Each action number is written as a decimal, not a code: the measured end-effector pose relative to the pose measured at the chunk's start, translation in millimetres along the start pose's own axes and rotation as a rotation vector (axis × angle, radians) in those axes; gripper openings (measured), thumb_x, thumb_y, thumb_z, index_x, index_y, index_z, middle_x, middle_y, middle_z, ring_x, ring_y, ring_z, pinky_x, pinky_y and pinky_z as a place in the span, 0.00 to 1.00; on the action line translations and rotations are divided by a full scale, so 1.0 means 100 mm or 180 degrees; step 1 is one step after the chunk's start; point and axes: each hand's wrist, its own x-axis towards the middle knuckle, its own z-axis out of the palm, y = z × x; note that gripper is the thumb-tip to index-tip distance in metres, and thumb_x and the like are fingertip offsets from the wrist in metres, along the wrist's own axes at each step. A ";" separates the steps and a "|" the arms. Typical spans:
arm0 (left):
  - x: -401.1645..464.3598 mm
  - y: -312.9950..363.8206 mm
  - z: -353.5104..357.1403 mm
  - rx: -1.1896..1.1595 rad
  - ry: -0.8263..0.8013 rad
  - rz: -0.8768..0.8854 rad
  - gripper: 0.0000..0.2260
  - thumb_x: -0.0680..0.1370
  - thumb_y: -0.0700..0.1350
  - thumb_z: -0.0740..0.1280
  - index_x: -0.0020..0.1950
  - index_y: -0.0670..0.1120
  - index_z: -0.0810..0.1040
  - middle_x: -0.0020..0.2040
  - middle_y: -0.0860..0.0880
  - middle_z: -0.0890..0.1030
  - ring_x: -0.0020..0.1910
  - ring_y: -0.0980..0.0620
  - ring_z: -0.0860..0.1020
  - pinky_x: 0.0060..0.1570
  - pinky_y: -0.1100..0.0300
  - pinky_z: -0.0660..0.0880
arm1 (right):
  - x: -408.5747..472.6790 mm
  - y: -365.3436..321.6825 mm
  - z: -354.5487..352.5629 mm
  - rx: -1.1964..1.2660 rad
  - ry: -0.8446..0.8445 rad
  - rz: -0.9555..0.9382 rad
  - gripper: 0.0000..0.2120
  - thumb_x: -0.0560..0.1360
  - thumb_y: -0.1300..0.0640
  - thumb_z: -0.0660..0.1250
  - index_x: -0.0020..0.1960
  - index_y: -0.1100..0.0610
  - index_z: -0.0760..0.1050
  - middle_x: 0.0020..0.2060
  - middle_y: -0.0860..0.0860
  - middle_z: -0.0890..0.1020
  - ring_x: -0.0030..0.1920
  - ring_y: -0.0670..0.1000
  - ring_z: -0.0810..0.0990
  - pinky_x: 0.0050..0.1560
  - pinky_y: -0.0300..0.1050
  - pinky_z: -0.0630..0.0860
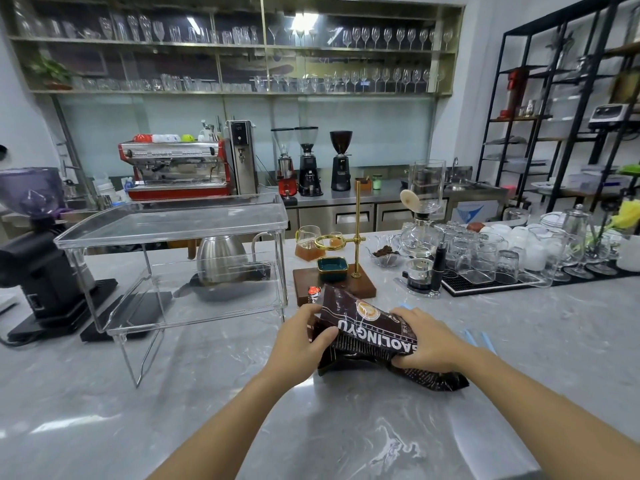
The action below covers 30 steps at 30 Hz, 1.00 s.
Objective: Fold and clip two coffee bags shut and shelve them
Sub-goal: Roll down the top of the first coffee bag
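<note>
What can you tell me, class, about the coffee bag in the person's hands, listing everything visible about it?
The coffee bag is dark brown, glossy and crinkled like foil or plastic, with pale lettering and a round cup emblem. It lies tilted over the grey marble counter, one end raised toward the wooden stand. The left hand grips its left side and the right hand presses its right. More dark bag material shows beneath. No clip is visible on it.

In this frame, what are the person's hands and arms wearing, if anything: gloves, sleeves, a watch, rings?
Nothing shows. The left hand and right hand are bare, with no gloves. Both forearms are uncovered up to the frame's lower edge, so no sleeve is in view. No watch, band or bracelet sits at either wrist, and no ring can be made out on the fingers that show.
</note>
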 end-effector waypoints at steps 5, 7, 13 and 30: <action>0.01 0.01 0.01 0.0129 -0.0070 0.0039 0.07 0.79 0.48 0.69 0.53 0.47 0.83 0.47 0.52 0.85 0.44 0.55 0.81 0.41 0.66 0.76 | -0.06 0.00 -0.01 0.0291 0.0040 -0.0034 0.43 0.59 0.39 0.73 0.71 0.43 0.62 0.57 0.46 0.73 0.58 0.50 0.75 0.62 0.51 0.72; 0.02 0.01 0.01 0.0081 -0.0057 0.0032 0.06 0.79 0.48 0.68 0.51 0.47 0.83 0.45 0.52 0.86 0.42 0.56 0.82 0.40 0.63 0.78 | -0.09 -0.02 -0.03 0.0331 0.0055 -0.0032 0.42 0.59 0.39 0.74 0.70 0.43 0.64 0.56 0.45 0.74 0.57 0.49 0.75 0.62 0.50 0.72; 0.01 0.08 -0.03 0.0013 0.0062 0.0090 0.07 0.80 0.43 0.68 0.42 0.46 0.79 0.38 0.53 0.83 0.40 0.53 0.82 0.39 0.56 0.80 | -0.18 -0.10 -0.05 0.0491 0.0070 0.0033 0.37 0.57 0.35 0.75 0.64 0.38 0.67 0.53 0.39 0.78 0.53 0.44 0.78 0.57 0.47 0.76; 0.00 0.63 -0.28 0.0349 0.0606 0.1264 0.05 0.77 0.44 0.72 0.43 0.44 0.82 0.31 0.61 0.76 0.33 0.65 0.76 0.32 0.74 0.69 | -0.50 -0.32 0.08 0.2092 0.0374 0.0086 0.36 0.59 0.44 0.81 0.63 0.40 0.70 0.54 0.42 0.84 0.52 0.43 0.84 0.56 0.46 0.79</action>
